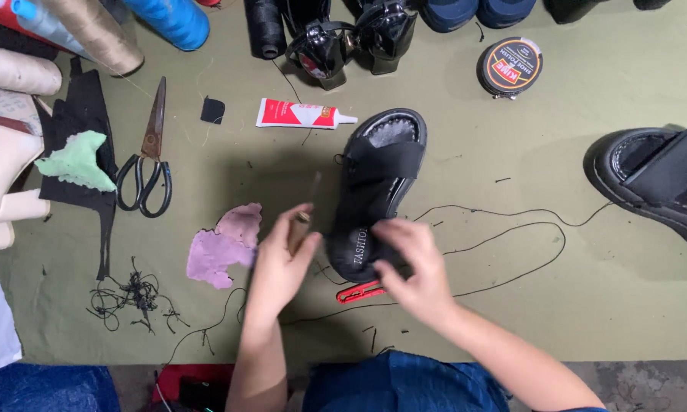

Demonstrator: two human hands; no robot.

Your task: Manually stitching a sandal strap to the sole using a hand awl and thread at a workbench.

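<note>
Black open-toed sandal with a broad strap [378, 191] is lying on the olive-green cloth work surface [511, 305], its long axis running from the heel, right at the hands, up and away to the toe, tilted slightly to the right. The right hand [414, 263] is resting on the heel end, fingers curled loosely over the sole edge and touching it, so this hand is the nearer one. The left hand [281, 263] is sitting just to the left of the sandal's heel, fingers drawn together at the tips and pinching something thin and upright, blurred, possibly a needle or awl [315, 187]; I cannot tell exactly what. So the sandal is lying between the two hands, extending forward from them.

Just below the right hand, a small pair of red thread snips [361, 291] is peeking out, partly covered. A long black thread [511, 217] is trailing off to the right of the right hand. Left of the left hand, a pinkish-purple scrap of material [223, 248] is lying close by, and further left, a pair of dark-handled scissors [149, 156]. Beyond the left hand, near the sandal's toe, a red-and-white glue tube [301, 114] is lying flat.
</note>
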